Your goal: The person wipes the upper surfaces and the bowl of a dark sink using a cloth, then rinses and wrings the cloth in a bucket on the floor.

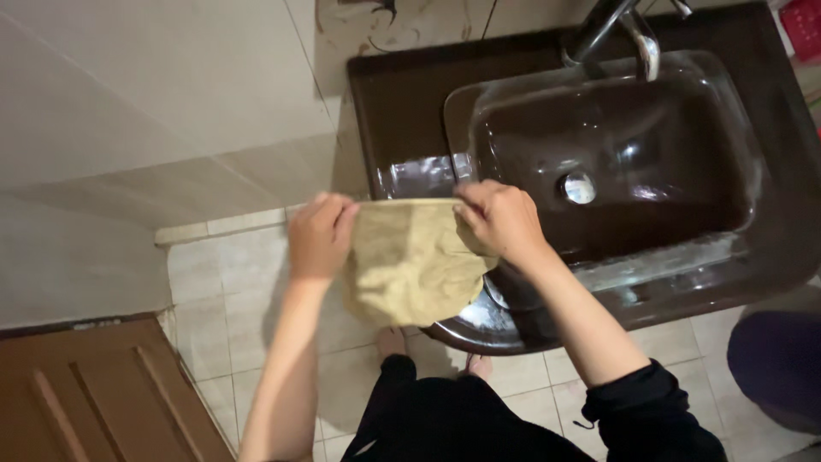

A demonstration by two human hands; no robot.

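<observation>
We hold the tan cloth [410, 261] spread by its top edge, long axis level, hanging just left of the dark sink [753, 257] front rim. The left hand [319, 235] pinches one corner, away from the sink; the right hand [500, 218] pinches the other, over the basin. Both grips are clenched on cloth.

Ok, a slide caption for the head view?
Both hands, left and right, stretch a beige cloth beside a dark sink.
</observation>
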